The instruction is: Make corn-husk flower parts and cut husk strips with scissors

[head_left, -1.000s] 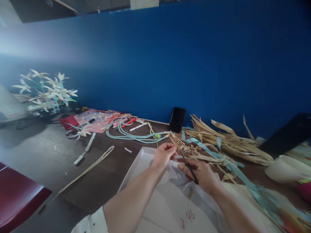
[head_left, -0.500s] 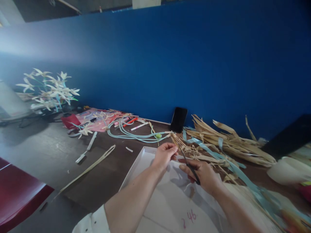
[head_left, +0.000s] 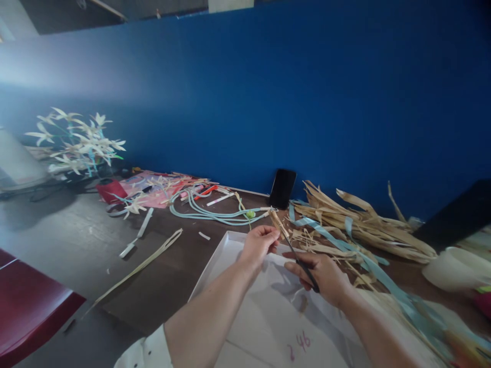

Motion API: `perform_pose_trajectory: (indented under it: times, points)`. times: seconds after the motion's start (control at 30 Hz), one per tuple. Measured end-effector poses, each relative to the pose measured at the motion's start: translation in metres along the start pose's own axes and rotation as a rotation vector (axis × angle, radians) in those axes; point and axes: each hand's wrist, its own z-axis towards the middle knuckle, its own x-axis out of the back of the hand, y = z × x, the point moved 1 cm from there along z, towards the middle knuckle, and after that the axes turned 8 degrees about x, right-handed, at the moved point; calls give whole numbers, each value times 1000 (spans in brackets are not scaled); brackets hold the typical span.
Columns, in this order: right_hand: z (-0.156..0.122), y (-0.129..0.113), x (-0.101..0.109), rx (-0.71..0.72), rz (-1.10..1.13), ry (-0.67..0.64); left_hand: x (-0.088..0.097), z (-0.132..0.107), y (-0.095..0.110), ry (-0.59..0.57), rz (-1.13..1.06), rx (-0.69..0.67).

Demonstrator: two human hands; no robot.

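Over the far edge of a white box lid (head_left: 245,327), my left hand (head_left: 261,241) pinches a small piece of tan dried husk (head_left: 276,222) between thumb and fingers. My right hand (head_left: 321,273) is closed around the dark handles of a pair of scissors (head_left: 307,273). Their blades point up and away, lying along the right side of the husk piece. Whether the blades are apart at the tip is too small to tell. Pale blue wrapped stems (head_left: 215,219) lie just beyond my left hand.
A bundle of dried husks (head_left: 360,225) and blue ribbon strips (head_left: 368,263) lie to the right. A phone (head_left: 283,188) leans on the blue partition. White husk flowers (head_left: 82,138) stand far left. A split husk strip (head_left: 141,266) and red box (head_left: 30,306) are nearer.
My right hand and the scissors have shifted very slightly right. The husk piece looks a little wider beside the blades. My left hand has stayed in place.
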Motion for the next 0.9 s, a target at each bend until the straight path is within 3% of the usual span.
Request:
perform_pose_trajectory:
  times: [0.5,0.9]
  points:
    - [0,3,-1,-23,-48,-4,2,-5,6,8,22,16]
    - [1,4,0,89,-42,-4,-1,-10,11,-75,112,84]
